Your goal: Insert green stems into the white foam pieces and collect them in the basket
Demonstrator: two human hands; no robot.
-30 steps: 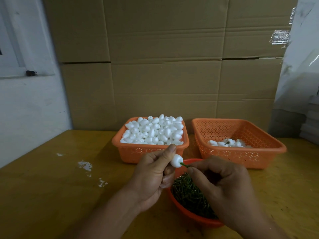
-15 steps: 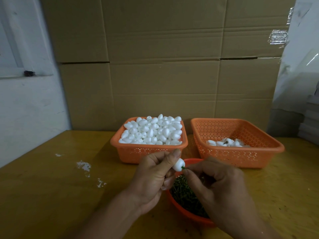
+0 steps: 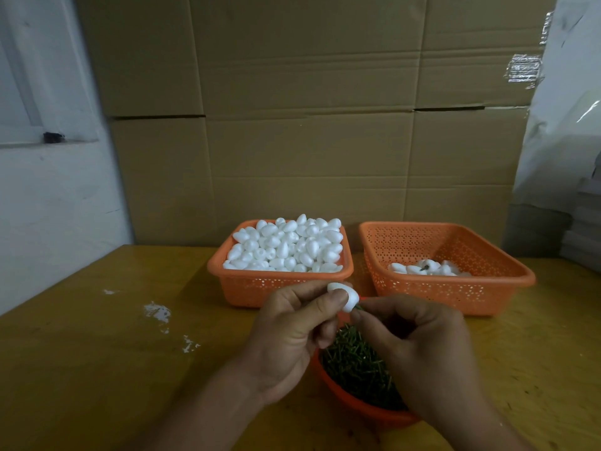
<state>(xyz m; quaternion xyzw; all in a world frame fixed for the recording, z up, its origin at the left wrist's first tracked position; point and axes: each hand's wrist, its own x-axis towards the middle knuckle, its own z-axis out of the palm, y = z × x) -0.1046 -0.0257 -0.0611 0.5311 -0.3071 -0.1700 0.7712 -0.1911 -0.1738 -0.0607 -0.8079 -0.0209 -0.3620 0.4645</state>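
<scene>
My left hand (image 3: 291, 333) pinches a white foam piece (image 3: 349, 297) between thumb and fingers. My right hand (image 3: 419, 349) pinches a green stem (image 3: 357, 306) whose tip is in the foam piece's lower right end; most of the stem is hidden by my fingers. Below both hands sits a red bowl (image 3: 354, 406) full of green stems. An orange basket (image 3: 279, 284) at the centre back is heaped with plain foam pieces. The orange basket (image 3: 455, 288) to its right holds a few foam pieces with stems.
Both baskets stand on a yellow wooden table (image 3: 97, 369) with white foam crumbs (image 3: 157, 312) at the left. A wall of cardboard boxes (image 3: 309, 125) rises right behind the baskets. A white wall is at the left, stacked pale things at the far right.
The stem has gone deeper into the foam piece, and my right fingertips have closed in on it. Both hands have shifted slightly up.
</scene>
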